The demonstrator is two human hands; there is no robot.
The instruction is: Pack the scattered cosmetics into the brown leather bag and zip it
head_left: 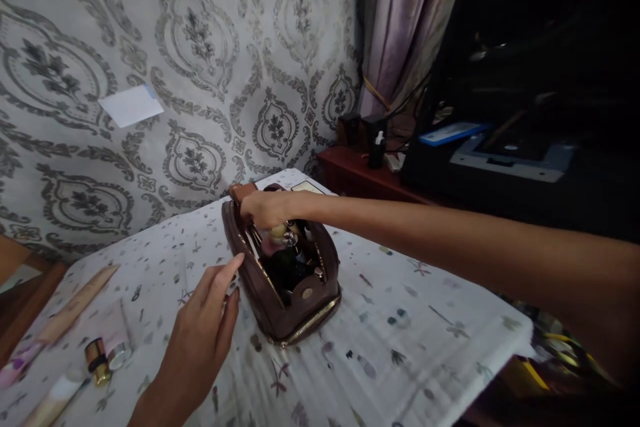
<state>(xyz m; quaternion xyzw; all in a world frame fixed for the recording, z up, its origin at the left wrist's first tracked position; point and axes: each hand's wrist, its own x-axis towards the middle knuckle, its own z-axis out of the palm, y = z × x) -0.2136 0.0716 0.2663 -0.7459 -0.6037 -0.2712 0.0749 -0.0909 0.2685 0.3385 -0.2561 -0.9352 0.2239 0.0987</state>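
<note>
An unzipped dark brown bag (260, 290) rests on the patterned white cloth, with several small bottles and other items (285, 247) inside. My right hand (270, 209) reaches over the far left end of the bag, beside a tan-brown piece (243, 192); its fingertips are hidden inside, and what they hold, if anything, cannot be seen. My left hand (207, 323) is open at the bag's left side, its index fingertip at or very near the rim.
On the cloth (400, 360) at the left lie a gold-and-black small tube (97, 361), a pale tube (115, 333) and a long beige item (77, 303). Behind stands a patterned wall. A red surface (370, 177) with a dropper bottle (377, 150) is at the back right.
</note>
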